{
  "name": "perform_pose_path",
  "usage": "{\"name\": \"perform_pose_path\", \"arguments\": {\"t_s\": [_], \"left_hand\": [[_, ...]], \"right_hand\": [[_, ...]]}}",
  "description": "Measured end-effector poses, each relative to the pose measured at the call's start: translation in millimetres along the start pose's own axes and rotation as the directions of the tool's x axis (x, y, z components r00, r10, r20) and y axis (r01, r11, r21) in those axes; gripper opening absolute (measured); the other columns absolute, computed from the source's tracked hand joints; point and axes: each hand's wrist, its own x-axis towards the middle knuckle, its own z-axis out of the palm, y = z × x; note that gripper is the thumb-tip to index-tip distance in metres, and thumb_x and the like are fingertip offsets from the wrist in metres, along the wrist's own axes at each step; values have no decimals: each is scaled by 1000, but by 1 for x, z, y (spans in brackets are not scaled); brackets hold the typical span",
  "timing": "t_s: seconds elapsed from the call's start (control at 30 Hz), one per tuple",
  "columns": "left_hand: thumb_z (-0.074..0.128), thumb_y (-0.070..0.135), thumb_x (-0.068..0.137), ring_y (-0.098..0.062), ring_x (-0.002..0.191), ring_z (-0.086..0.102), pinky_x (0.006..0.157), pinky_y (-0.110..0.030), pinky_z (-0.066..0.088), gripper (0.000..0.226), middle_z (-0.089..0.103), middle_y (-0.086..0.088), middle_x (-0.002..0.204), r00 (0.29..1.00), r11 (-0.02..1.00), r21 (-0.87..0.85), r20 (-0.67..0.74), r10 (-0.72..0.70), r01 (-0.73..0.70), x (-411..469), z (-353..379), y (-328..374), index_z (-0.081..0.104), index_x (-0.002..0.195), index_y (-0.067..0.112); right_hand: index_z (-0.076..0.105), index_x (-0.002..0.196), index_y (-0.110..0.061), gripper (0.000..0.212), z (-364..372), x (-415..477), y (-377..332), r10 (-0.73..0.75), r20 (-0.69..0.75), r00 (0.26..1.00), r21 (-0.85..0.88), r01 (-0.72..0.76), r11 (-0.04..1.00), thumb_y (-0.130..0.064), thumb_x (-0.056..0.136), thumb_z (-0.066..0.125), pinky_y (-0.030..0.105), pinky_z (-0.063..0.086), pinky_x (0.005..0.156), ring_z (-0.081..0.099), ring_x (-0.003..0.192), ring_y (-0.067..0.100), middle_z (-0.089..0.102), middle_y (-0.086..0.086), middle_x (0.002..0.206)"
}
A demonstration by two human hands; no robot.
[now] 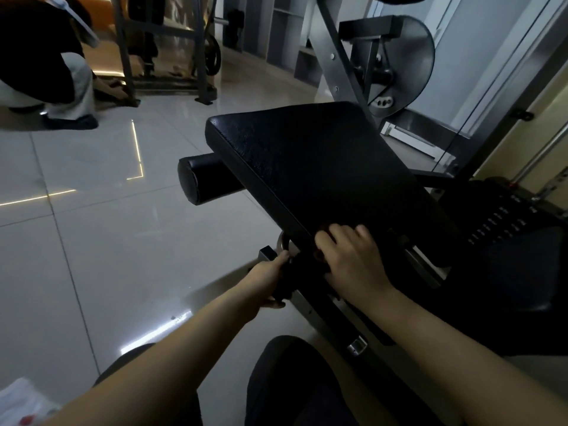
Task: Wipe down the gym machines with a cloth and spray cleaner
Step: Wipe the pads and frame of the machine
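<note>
L hand [269,282]: fingers curled tight round a dark thing [287,282] just below near corner of pad [322,167]; cloth or handle, can't tell. R hand [353,256] on near edge of pad, fingers bent over a dark reddish cloth [321,230]; gripping or only pressing, can't tell. Roller [206,179] sticks out left of pad. White bag [21,404] on floor [92,241], bottom left, contents hidden.

A roller pad [206,179] sits just left of the padded seat [322,173]. A weight stack [504,216] lies right, a crouching person [46,72] far left.
</note>
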Motion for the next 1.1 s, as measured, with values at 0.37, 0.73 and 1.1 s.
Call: {"name": "perform_pose_path", "arguments": {"t_s": [0.37,0.73,1.1], "left_hand": [[49,39,106,-27,94,70,66,-31,56,32,66,-16,110,927,941,-220,-331,177,-258,-6,-59,28,54,123,12],[52,33,105,-10,80,71,59,-22,53,19,71,-5,97,858,878,-171,-362,365,-446,-16,8,47,63,107,18],[47,73,76,-26,116,65,104,-53,51,82,66,-8,127,818,762,-411,-512,261,-500,34,-9,85,48,142,24]], "right_hand": [[56,111,-18,37,5,160,-54,72,-45,996,42,-70,997,-19,80,76,40,43,81,65,84,27,65,5,95],[56,92,-17,16,20,103,-21,27,-82,996,86,-20,996,-27,81,52,40,42,69,65,71,32,63,7,81],[53,119,-19,35,-1,167,-26,8,129,992,506,-73,860,-26,88,67,35,46,77,55,102,25,52,5,113]]}}
